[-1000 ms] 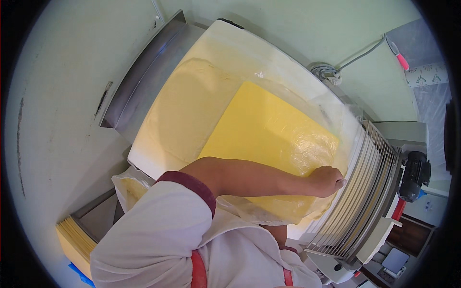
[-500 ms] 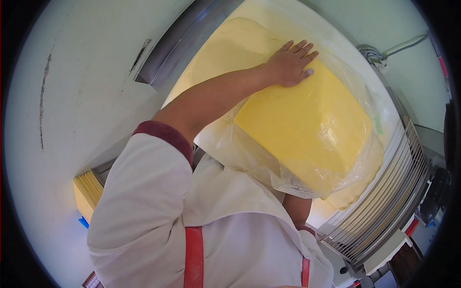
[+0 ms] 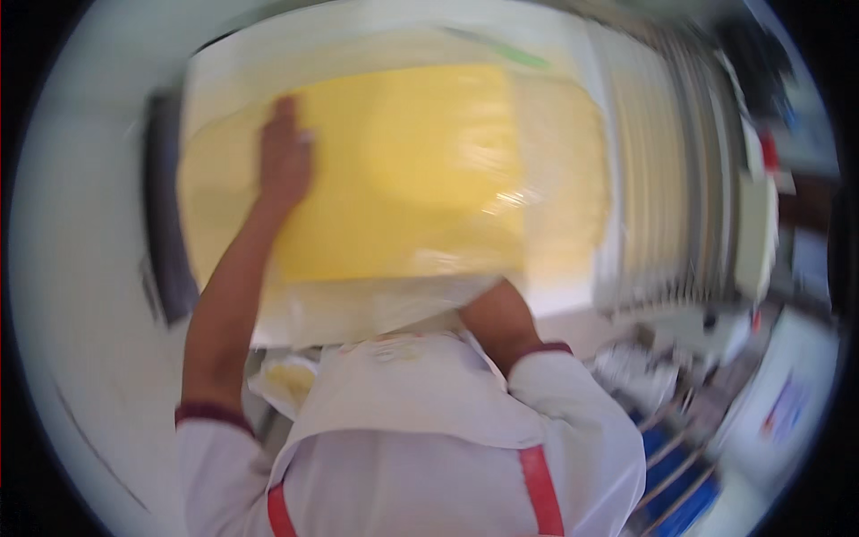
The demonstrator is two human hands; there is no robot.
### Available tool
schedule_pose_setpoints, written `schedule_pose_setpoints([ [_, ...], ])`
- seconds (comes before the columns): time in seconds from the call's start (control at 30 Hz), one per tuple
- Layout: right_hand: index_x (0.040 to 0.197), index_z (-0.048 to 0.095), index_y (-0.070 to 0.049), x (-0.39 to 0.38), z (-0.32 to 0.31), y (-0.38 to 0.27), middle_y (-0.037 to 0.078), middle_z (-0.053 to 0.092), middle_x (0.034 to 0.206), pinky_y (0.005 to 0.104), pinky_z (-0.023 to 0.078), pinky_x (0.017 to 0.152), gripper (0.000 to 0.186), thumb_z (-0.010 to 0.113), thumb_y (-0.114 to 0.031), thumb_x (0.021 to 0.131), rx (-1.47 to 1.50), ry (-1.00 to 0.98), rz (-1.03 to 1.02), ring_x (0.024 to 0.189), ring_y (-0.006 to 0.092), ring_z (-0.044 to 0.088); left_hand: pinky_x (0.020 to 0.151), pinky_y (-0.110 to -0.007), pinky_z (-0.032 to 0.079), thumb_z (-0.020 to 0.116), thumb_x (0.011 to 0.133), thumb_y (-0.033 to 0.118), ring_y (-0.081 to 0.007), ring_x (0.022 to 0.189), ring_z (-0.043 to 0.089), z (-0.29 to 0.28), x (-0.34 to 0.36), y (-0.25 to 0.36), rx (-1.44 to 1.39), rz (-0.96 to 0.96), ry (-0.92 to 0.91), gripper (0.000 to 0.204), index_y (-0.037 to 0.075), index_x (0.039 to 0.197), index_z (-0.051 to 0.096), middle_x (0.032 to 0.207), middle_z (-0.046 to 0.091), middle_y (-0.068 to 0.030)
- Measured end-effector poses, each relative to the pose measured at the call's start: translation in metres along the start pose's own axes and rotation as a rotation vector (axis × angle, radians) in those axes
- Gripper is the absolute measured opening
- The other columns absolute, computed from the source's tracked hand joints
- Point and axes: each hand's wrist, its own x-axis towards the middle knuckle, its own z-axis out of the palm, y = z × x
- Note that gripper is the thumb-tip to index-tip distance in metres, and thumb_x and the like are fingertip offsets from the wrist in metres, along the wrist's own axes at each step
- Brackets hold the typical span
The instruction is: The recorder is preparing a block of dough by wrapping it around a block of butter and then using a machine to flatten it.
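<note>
Left fingers: stretched out and clamped on nothing; the left hand [image 3: 286,166], left of centre in the frame, lies along the slab's left edge, too blurred to show the gaps between fingers.
Right fingers: hidden; the right forearm [image 3: 501,320] runs under the film below centre, so I cannot tell their state.
Yellow slab: the broad, flat yellow slab [image 3: 394,170] sits in the upper middle of the frame.
Feel: probably heavy, smooth and slightly greasy; likely firm but apt to sag, dent or crack at corners.
Hold: best spread wide, palms under opposite edges; a pinch would likely gouge it.
Clear film: the clear film [image 3: 385,304] shows along the slab's lower edge, thin and slippery-looking, probably easiest to grip there.
Pale dough: the pale dough sheet [image 3: 564,170], likely soft and stretchy, extends left and right of the slab.
Table: the white table [image 3: 246,67] carries them.
</note>
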Motion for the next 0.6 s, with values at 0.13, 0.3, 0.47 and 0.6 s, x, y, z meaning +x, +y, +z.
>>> schedule_pose_setpoints([
  [0.13,0.144,0.034,0.002,0.021,0.001,0.006,0.020,0.022,0.155,0.0423,0.015,0.118,0.065,0.032,-0.046,0.100,0.066,0.072,0.006,0.145,0.0313,0.016,0.114,-0.050,0.019,0.031,0.101,0.027,-0.0366,0.143,0.022,-0.019,-0.007,0.005,0.135,0.073,-0.003,0.055,0.003,0.150,0.025,0.155,0.024,-0.0200],
  [0.3,0.144,0.034,0.002,0.024,-0.007,0.011,0.019,0.022,0.155,0.0422,0.015,0.118,0.065,0.032,-0.046,0.100,0.114,0.130,0.036,0.145,0.0311,0.017,0.114,-0.052,0.019,0.028,0.102,0.030,-0.0356,0.144,0.019,-0.015,0.005,0.020,0.106,0.088,-0.033,0.054,0.006,0.151,0.024,0.157,0.021,-0.0171],
  [0.47,0.144,0.035,0.002,0.023,-0.009,0.021,0.019,0.023,0.155,0.0422,0.016,0.118,0.065,0.032,-0.046,0.100,0.154,0.113,0.071,0.145,0.0309,0.017,0.113,-0.054,0.018,0.028,0.102,0.030,-0.0353,0.145,0.019,-0.014,-0.003,0.018,0.102,0.071,-0.050,0.054,0.007,0.151,0.024,0.157,0.021,-0.0165],
  [0.6,0.144,0.035,0.002,0.071,-0.039,0.051,0.019,0.023,0.155,0.0421,0.016,0.118,0.065,0.032,-0.046,0.100,0.123,0.242,0.113,0.144,0.0307,0.018,0.113,-0.055,0.018,0.028,0.102,0.030,-0.0347,0.145,0.019,-0.015,-0.003,0.015,0.139,0.059,-0.057,0.054,0.008,0.151,0.024,0.157,0.021,-0.0165],
])
